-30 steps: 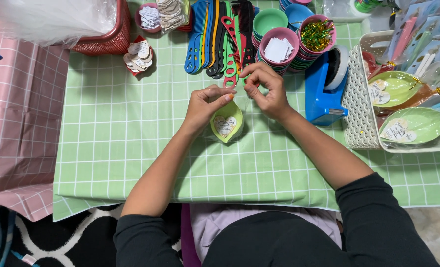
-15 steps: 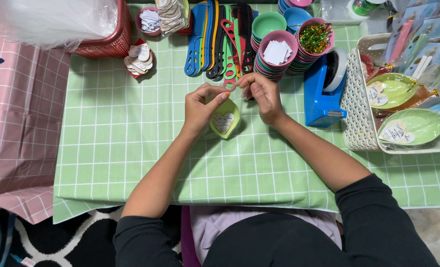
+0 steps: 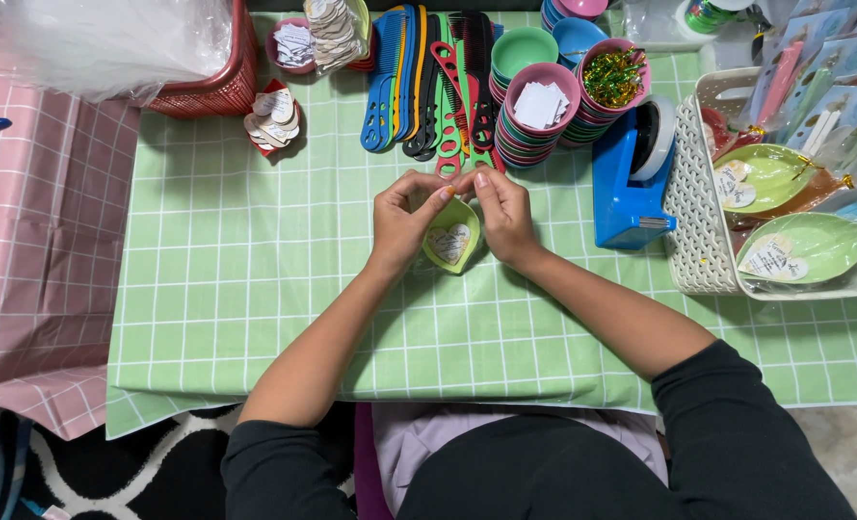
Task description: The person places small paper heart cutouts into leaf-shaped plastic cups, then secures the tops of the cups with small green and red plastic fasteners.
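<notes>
A small green leaf-shaped dish [image 3: 450, 245] with a white heart-shaped card in it rests on the green checked tablecloth [image 3: 255, 289]. My left hand [image 3: 401, 220] holds its left side and my right hand [image 3: 503, 214] its right side. The fingertips of both hands pinch together at the dish's upper tip, just below the row of coloured combs [image 3: 428, 82]. What the fingertips pinch is too small to tell.
Stacked small bowls [image 3: 536, 120] hold white paper squares and gold twist ties [image 3: 611, 77]. A blue tape dispenser [image 3: 629, 183] stands right of my hands. A white basket [image 3: 698, 241] holds wrapped green dishes. A red basket [image 3: 197, 87] with clear bags sits at back left.
Both hands and the dish have shifted slightly downward, toward me. My fingertips have closed together over the dish's top.
</notes>
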